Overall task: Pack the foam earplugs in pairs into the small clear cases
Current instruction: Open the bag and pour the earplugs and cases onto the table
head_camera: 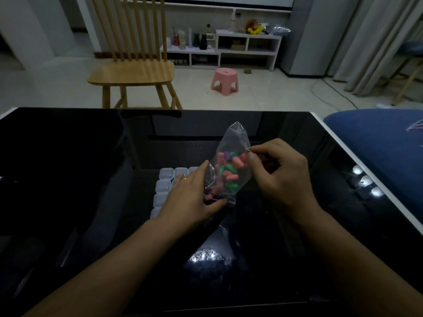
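A clear plastic bag (235,138) is held upright above the black glossy table (91,156). Inside it lie several foam earplugs (229,172) in pink, green and purple. My left hand (190,197) grips the bag's lower end, thumb under it. My right hand (281,177) pinches the bag's right edge between thumb and forefinger. Several small clear cases (163,186), lids closed, lie in rows on the table, partly hidden behind my left hand and the bag.
A wooden chair (135,69) stands just beyond the table's far edge. A pink stool (225,81) sits on the floor further back. A blue cushioned seat (377,138) lies to the right of the table. Ceiling lights glare on the glass.
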